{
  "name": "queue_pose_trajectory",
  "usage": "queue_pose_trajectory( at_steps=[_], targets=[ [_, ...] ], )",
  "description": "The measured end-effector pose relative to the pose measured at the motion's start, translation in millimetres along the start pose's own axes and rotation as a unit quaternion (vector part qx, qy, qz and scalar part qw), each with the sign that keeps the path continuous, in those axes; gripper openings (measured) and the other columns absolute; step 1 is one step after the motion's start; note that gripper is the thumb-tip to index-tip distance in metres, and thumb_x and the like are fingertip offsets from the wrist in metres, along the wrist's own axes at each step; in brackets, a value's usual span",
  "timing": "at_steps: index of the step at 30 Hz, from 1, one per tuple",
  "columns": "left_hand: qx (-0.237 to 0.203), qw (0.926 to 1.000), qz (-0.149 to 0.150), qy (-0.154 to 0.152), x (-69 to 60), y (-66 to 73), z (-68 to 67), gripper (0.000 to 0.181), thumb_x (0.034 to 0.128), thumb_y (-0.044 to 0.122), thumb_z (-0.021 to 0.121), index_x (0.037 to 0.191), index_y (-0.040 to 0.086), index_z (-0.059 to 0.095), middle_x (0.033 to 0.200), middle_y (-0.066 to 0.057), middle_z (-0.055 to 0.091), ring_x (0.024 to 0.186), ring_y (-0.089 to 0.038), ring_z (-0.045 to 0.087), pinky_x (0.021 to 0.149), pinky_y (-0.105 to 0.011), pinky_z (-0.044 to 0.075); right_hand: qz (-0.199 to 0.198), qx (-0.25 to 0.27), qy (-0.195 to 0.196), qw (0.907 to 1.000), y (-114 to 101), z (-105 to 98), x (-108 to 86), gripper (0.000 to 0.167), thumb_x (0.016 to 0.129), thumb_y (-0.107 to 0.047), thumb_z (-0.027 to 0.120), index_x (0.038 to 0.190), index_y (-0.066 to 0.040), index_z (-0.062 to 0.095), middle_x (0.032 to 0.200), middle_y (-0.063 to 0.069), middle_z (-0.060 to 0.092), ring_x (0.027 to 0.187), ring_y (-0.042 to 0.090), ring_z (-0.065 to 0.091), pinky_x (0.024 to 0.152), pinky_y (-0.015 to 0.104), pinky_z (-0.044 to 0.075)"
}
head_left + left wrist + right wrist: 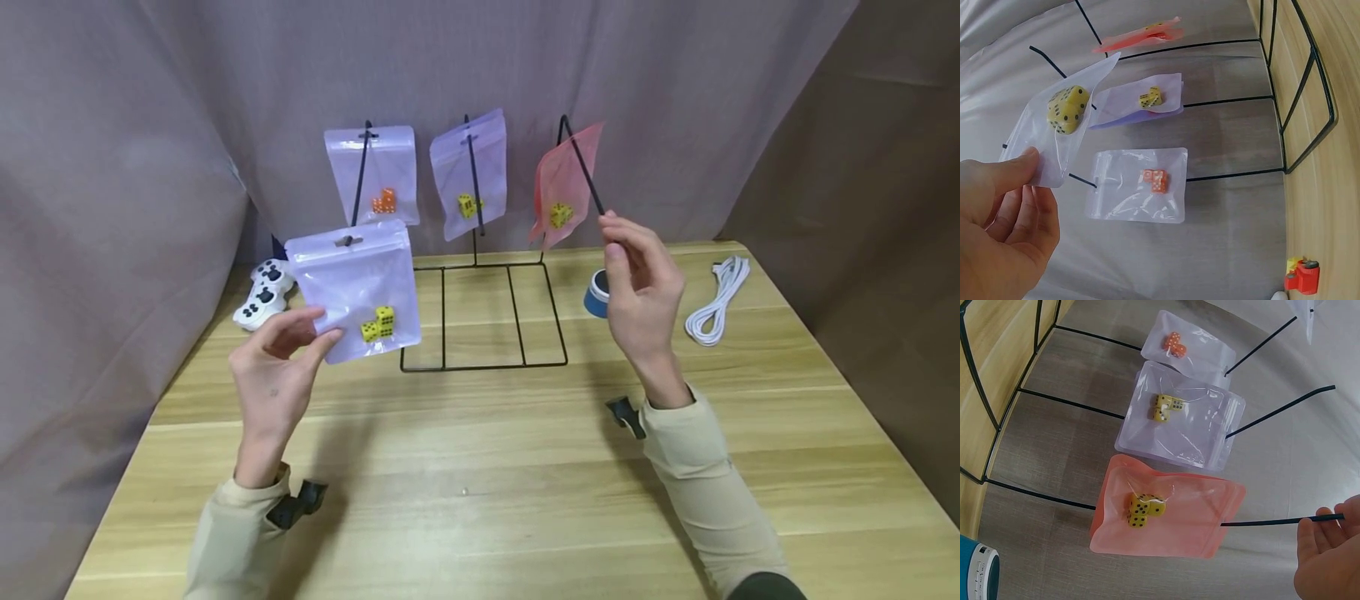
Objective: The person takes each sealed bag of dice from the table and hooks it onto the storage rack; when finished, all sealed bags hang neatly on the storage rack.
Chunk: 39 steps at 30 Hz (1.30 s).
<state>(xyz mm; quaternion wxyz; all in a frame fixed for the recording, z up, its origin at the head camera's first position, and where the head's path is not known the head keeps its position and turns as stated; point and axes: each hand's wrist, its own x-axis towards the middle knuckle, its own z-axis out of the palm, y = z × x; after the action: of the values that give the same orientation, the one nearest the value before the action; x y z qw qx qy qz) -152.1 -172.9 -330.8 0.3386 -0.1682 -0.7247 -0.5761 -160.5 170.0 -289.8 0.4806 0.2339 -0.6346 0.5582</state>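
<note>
Between thumb and fingers, my left hand pinches the lower left edge of a clear purple zip bag with yellow dice inside. It is held up in front of the left hook. My right hand pinches the tip of the right black hook of a wire rack. A red bag with yellow dice hangs on that hook. Purple bags hang on the others: one with orange dice on the left hook, one with yellow dice in the middle.
A white game controller lies at the back left. Right of the rack stand a blue and white round container and a coiled white cable. In the left wrist view a small red and yellow object is near the rack. Grey curtains hang behind.
</note>
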Motion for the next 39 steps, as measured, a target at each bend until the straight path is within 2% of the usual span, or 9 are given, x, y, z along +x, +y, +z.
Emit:
queue_pose_trajectory(
  at_steps=[6, 11, 20, 29, 39],
  targets=[
    [-0.002, 0.9999, -0.012, -0.004, 4.7, -4.7, 4.0, 0.030, 0.0673, -0.015, 0.078, 0.095, -0.010, 0.069, 0.082, -0.017, 0.069, 0.068, -0.008, 0.064, 0.063, -0.015, 0.057, -0.002, 0.000, -0.002, 1.0000, 1, 0, -0.5, 0.012, 0.086, 0.021, 0.049, 0.096, 0.022, 0.056, 0.106, 0.029, 0.062, 0.109, 0.040, 0.056, 0.098, 0.045, 0.048],
    [-0.006, 0.9998, -0.007, -0.016, 11.6, -10.4, 9.5, 0.029, 0.0687, -0.013, 0.078, 0.096, -0.009, 0.069, 0.080, -0.020, 0.067, 0.068, -0.008, 0.063, 0.063, -0.015, 0.056, -0.004, 0.005, 0.002, 1.0000, 1, 1, 0.4, 0.012, 0.085, 0.022, 0.049, 0.095, 0.023, 0.056, 0.105, 0.030, 0.061, 0.109, 0.043, 0.055, 0.099, 0.046, 0.047],
    [0.004, 0.9997, -0.022, -0.010, 22.3, -17.8, 18.0, 0.030, 0.0690, -0.011, 0.079, 0.097, -0.007, 0.069, 0.081, -0.016, 0.067, 0.069, -0.007, 0.063, 0.069, -0.017, 0.057, -0.008, 0.007, 0.003, 0.9999, 1, 0, 1.1, 0.013, 0.084, 0.024, 0.048, 0.094, 0.023, 0.056, 0.104, 0.031, 0.061, 0.108, 0.045, 0.055, 0.098, 0.046, 0.047],
    [0.019, 0.9993, -0.031, -0.011, 33.7, -26.1, 21.7, 0.027, 0.0721, -0.007, 0.079, 0.098, -0.004, 0.070, 0.077, -0.015, 0.067, 0.063, -0.008, 0.061, 0.044, -0.012, 0.049, -0.007, 0.005, 0.002, 1.0000, 0, 0, 0.6, 0.012, 0.085, 0.022, 0.049, 0.095, 0.023, 0.057, 0.104, 0.031, 0.061, 0.108, 0.044, 0.056, 0.098, 0.046, 0.048],
    [0.041, 0.9985, -0.036, -0.005, 50.2, -33.8, 26.2, 0.028, 0.0723, -0.003, 0.080, 0.099, -0.002, 0.070, 0.079, -0.016, 0.068, 0.068, -0.007, 0.061, 0.062, -0.012, 0.053, -0.009, 0.003, 0.000, 1.0000, 0, 0, 1.2, 0.011, 0.087, 0.018, 0.051, 0.095, 0.022, 0.057, 0.105, 0.031, 0.061, 0.108, 0.042, 0.056, 0.098, 0.045, 0.048]
  ],
)
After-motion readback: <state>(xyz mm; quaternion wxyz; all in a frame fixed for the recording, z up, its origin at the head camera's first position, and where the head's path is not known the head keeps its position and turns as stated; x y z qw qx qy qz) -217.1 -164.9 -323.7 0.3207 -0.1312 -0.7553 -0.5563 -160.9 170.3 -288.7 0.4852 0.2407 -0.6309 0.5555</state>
